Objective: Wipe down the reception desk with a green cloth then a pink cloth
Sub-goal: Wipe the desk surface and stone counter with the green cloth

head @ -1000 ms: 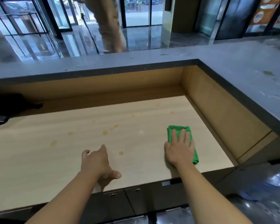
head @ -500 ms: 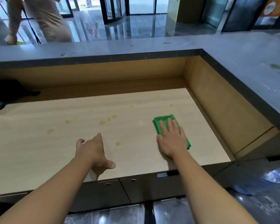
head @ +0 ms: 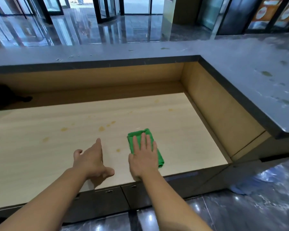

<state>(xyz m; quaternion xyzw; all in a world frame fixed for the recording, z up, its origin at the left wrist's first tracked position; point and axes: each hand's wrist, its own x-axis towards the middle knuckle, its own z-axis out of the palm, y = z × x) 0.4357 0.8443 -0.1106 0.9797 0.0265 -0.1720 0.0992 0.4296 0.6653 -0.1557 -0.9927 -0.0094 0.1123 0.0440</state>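
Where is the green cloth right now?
In the head view, the green cloth lies on the wooden desk surface, right of centre, under the flat right hand, just right of a yellowish stain.

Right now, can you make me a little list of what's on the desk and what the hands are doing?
right hand: flat on the green cloth, pressing it down
left hand: open, holding nothing, left of the cloth
green cloth: folded, near the front edge of the desk top
desk top: light wood with yellowish stains, mostly left of the cloth
grey counter: raised, behind and to the right, smudged
pink cloth: not in view
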